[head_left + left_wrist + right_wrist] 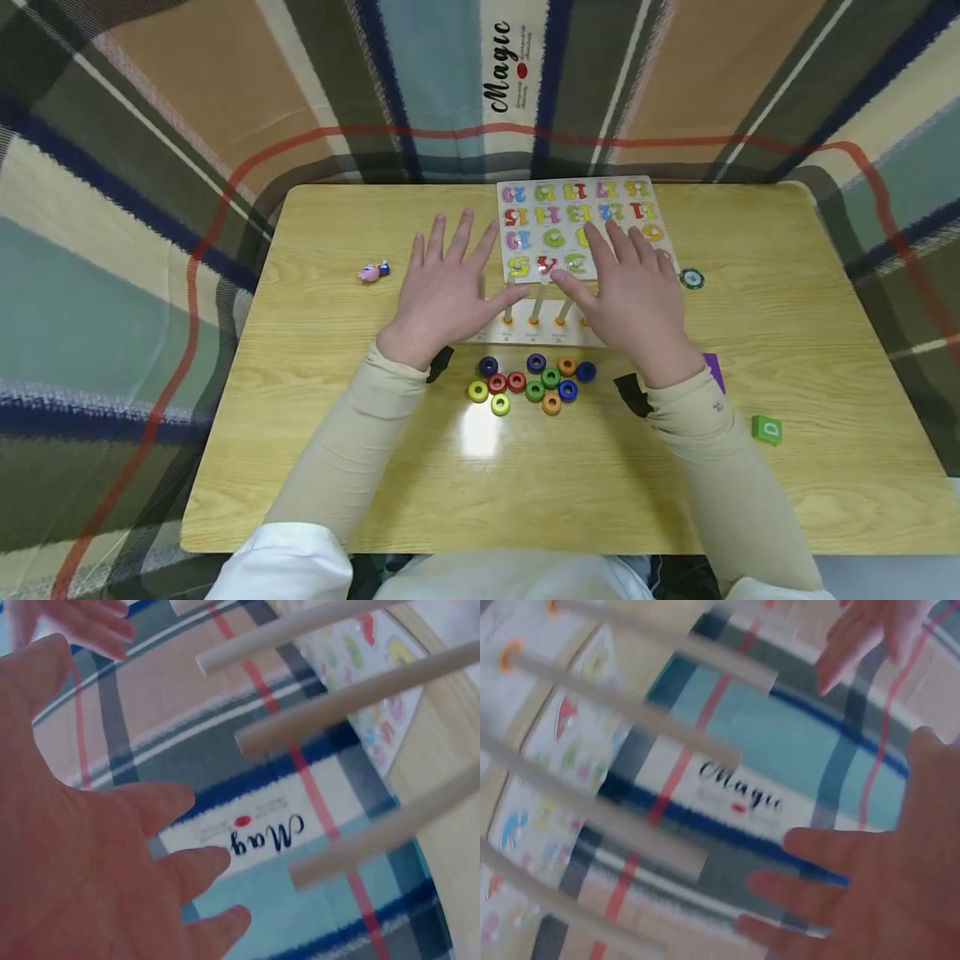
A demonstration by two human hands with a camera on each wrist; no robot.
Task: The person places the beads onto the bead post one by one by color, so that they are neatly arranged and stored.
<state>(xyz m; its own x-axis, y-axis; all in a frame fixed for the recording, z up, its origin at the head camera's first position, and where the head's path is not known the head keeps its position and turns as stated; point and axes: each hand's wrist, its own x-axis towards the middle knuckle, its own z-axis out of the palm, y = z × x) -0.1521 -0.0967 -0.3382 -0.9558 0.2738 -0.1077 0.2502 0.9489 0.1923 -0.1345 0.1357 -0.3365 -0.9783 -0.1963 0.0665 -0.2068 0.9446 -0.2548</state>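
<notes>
Plaid cloth point(187, 125); multicoloured rings point(534, 384); yellow-wood table point(337, 467).

So the peg board point(534, 333) sits mid-table point(337, 467), with its pegs point(537, 302) standing up in a row. Directly behind it, toward the far edge, is the number puzzle board point(562, 212). In front of the peg board, closer to the person, there's a loose cluster of rings point(534, 383) lying flat on the table. The left hand point(448, 287) hovers at the peg board's left end and the right hand point(637, 292) at its right end, partly over the puzzle's near corner. Well off to the left lies a small toy figure point(372, 271). Just right of the puzzle is a round token point(692, 278). Near the right forearm there's a letter block point(767, 429), toward the front right.
</notes>
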